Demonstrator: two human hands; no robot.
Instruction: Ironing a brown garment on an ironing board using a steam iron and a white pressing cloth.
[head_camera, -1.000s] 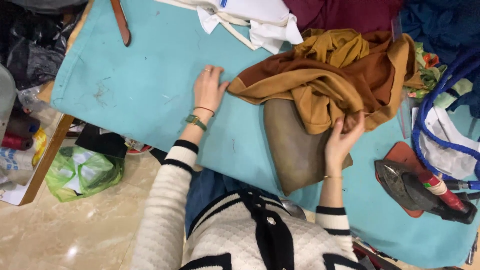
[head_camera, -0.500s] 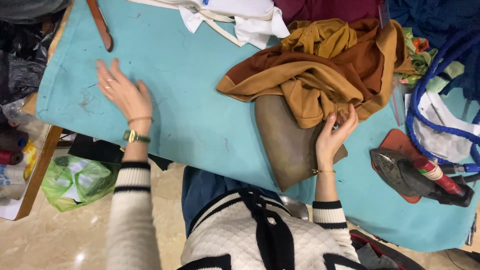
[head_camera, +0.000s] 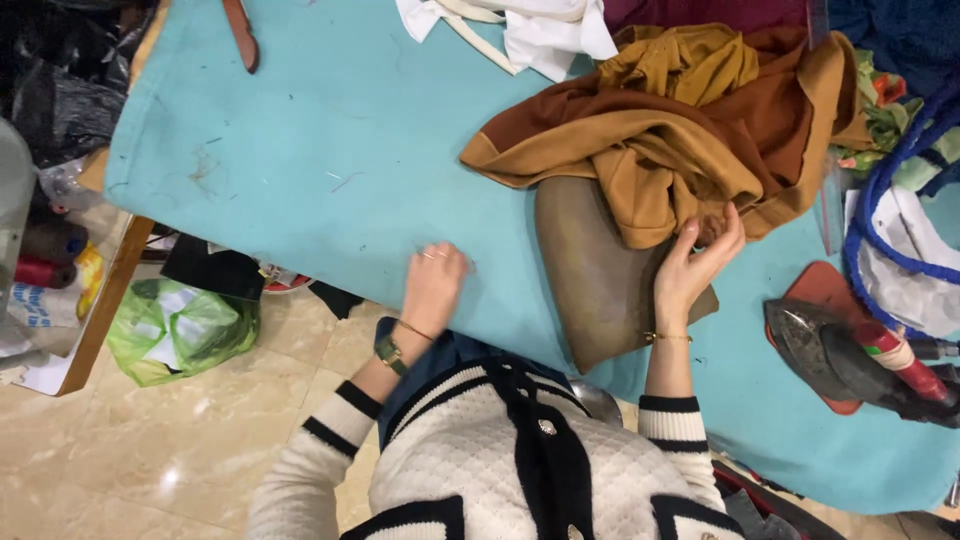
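My left hand (head_camera: 433, 285) lies flat, fingers apart, on the turquoise table cover (head_camera: 340, 130) near its front edge, holding nothing. My right hand (head_camera: 695, 262) pinches the lower edge of a mustard and rust-brown garment pile (head_camera: 680, 135). That pile rests partly over a flat grey-brown pad (head_camera: 592, 275), which reaches the table's front edge. Both wrists wear a bracelet, and the left has a watch too.
A dark clothes iron (head_camera: 850, 355) sits on a red mat at the right. White cloth (head_camera: 540, 30) lies at the back, with a brown strap (head_camera: 240, 30) at the far left. A blue-rimmed basket (head_camera: 900, 230) stands at the right edge. A green bag (head_camera: 175, 325) lies on the floor.
My left hand swept left across the cover, then came back to the front edge near my body. My right hand stayed on the garment's edge.
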